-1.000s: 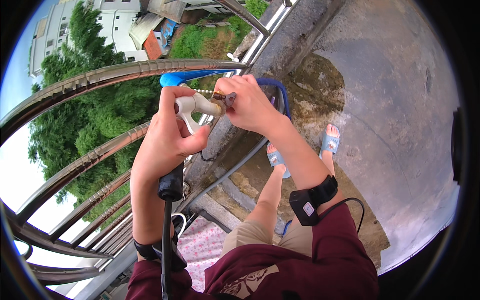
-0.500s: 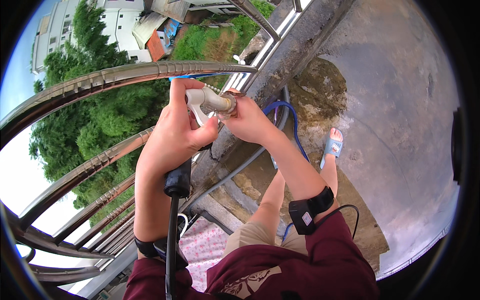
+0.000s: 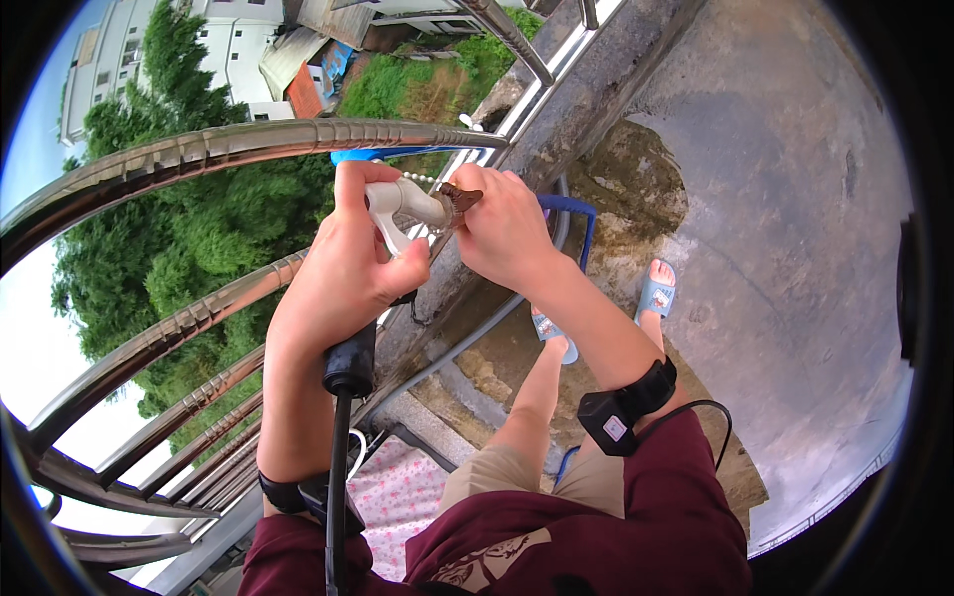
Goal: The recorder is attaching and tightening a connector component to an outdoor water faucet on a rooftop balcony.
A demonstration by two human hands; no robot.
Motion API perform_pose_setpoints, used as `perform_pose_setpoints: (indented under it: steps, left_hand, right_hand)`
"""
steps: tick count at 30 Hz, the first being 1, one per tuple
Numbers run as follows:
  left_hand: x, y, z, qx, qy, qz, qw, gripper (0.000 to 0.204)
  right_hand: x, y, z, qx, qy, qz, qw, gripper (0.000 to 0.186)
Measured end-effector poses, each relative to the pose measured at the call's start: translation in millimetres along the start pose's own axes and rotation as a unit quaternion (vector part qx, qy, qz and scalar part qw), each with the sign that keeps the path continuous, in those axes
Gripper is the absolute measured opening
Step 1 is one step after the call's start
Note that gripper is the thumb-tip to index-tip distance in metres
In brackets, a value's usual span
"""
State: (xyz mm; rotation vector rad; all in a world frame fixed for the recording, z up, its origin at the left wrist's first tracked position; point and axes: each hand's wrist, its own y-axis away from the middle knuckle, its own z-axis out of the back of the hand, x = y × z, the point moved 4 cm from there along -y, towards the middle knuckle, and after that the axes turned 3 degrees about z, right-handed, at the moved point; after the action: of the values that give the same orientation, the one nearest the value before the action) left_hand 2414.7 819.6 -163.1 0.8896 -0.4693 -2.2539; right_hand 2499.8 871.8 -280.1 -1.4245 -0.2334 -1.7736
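Observation:
My left hand grips a white plastic fitting with a lever-like arm, thumb below and index finger over the top. At the fitting's right end is a worn brown metal piece, which my right hand pinches with curled fingers; the fingertips are partly hidden. A pale bead chain runs just above the fitting. Below my left hand is a black cylinder with a cable trailing down along my forearm; what it attaches to is hidden. Behind my hands runs a bright blue tube.
Curved steel railings span the left, with trees and buildings beyond. A blue hose and grey pipe lie beside a concrete ledge. A pink floral cloth lies near my legs; my slippered feet stand on the stained floor.
Both hands and the fitting have shifted slightly right since a second ago. Since half a second ago my right fingers have shifted around the brown piece, showing more of it, and the blue hose moved a little.

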Motion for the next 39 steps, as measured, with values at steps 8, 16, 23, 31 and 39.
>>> perform_pose_setpoints:
  steps: [8,16,23,31,39]
  left_hand:
    - [1.2,0.0,2.1,-0.012,0.037,-0.012,0.999,0.051]
    - [-6.3,-7.9,0.4,-0.010,0.027,-0.037,0.999,0.050]
    - [5.5,-9.1,5.6,-0.016,0.008,-0.044,0.999,0.049]
    - [1.6,-9.2,17.1,0.011,0.058,-0.010,0.998,0.048]
    - [6.6,-7.7,12.4,0.020,0.069,-0.033,0.997,0.048]
  right_hand:
    - [-6.0,3.7,-3.3,0.100,-0.129,-0.120,0.979,0.033]
    - [-28.3,10.9,-7.9,-0.053,-0.121,0.100,0.986,0.053]
    - [-19.2,9.7,-17.2,-0.054,-0.096,0.061,0.992,0.052]
    - [-8.5,4.0,-22.4,-0.059,-0.255,-0.069,0.963,0.047]
    - [-22.3,-0.1,-27.4,0.070,-0.389,-0.089,0.914,0.040]
